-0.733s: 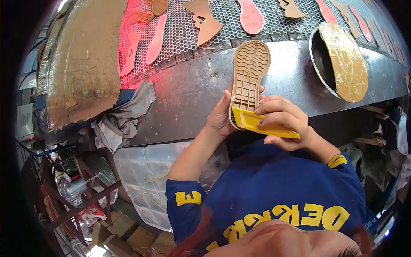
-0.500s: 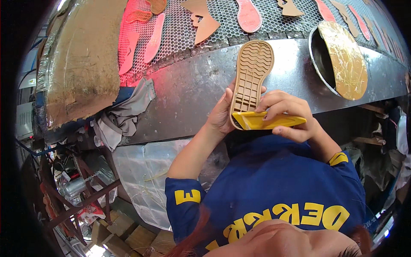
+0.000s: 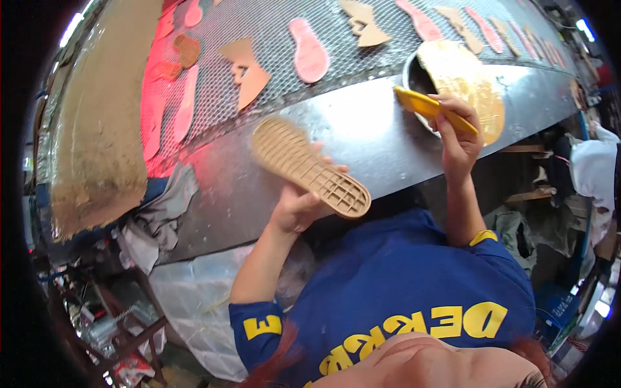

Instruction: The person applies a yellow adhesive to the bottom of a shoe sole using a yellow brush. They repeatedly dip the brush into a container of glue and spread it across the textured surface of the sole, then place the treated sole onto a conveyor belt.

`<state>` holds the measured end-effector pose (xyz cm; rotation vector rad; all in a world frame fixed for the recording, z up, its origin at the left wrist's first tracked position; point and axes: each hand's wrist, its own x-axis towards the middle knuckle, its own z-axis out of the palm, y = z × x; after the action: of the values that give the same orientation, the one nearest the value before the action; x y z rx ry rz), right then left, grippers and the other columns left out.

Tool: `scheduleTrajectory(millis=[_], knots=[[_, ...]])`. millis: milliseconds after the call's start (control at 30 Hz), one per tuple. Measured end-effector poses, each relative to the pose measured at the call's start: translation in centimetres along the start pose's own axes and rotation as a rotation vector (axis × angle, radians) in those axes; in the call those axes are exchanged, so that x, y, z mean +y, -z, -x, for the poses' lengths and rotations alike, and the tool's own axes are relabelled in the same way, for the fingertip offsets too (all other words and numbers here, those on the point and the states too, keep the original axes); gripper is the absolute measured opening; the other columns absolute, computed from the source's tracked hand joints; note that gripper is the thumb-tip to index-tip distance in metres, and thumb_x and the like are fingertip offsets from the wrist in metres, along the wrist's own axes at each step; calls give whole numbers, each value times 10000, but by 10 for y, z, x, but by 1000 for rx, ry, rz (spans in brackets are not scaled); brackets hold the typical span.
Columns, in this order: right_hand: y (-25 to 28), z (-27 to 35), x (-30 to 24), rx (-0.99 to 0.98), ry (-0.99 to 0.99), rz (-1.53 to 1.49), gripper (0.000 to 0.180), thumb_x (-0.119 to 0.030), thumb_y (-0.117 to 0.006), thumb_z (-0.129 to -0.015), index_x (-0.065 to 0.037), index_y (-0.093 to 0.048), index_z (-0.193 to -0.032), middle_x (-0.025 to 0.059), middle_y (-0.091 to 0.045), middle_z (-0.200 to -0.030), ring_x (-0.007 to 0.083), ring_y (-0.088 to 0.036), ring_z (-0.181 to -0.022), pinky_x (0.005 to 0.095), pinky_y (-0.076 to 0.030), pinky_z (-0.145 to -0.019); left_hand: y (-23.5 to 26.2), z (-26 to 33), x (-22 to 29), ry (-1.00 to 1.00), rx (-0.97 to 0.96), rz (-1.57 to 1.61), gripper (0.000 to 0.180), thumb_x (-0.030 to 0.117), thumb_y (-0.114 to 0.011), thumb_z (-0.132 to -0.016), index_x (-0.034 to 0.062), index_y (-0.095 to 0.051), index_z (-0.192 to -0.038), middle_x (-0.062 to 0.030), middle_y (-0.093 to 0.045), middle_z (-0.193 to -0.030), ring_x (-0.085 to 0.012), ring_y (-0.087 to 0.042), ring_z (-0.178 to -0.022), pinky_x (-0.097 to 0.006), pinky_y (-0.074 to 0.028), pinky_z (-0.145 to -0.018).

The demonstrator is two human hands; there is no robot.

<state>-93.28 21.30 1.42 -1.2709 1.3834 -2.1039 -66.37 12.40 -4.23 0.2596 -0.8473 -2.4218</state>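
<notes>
A tan shoe sole (image 3: 309, 167) lies across my left hand (image 3: 299, 205), tread side up, tilted with its gridded heel toward me. My fingers hold it from beneath and along the edges. Off to the right, my right hand (image 3: 460, 132) pinches a flat yellow tool (image 3: 417, 102) between thumb and fingers. The tool's tip is at the near rim of a round metal container (image 3: 406, 76), apart from the sole. Whether it touches the rim I cannot tell. A glossy yellow-tan oval board (image 3: 475, 81) partly covers that container.
Under both hands runs a shiny metal ledge (image 3: 362, 136). Beyond it, a mesh belt (image 3: 278, 58) carries pink insoles (image 3: 309, 52) and tan cut-out pieces (image 3: 244, 72). Worn cardboard (image 3: 97, 129) stands at left, with a grey cloth (image 3: 158, 216) below it.
My right hand has carried the yellow tool away from the sole, right to the container. My left hand has moved left and lower, tilting the sole. The whole view has shifted.
</notes>
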Motion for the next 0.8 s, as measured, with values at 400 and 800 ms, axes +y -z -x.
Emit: scheduleTrajectory(millis=[400, 800], knots=[[50, 0, 20, 47, 182, 750, 191, 56, -632, -819, -28, -661, -988, 113, -663, -947, 243, -641, -885, 317, -494, -792, -16, 3, -7, -408, 125, -794, 621, -101, -671, -785, 100, -304, -1245, -124, -402, -1307, -302, -394, -1351, -435, -347, -1116], [4, 16, 8, 119, -40, -43, 152, -111, -551, -971, -7, -521, -1079, 174, -579, -1151, 231, -607, -1027, 322, -516, -874, -42, 9, 5, -617, 136, -1049, 674, 19, -736, -791, 81, -301, -1301, -151, -476, -1364, -210, -442, -1278, -333, -337, -1102]])
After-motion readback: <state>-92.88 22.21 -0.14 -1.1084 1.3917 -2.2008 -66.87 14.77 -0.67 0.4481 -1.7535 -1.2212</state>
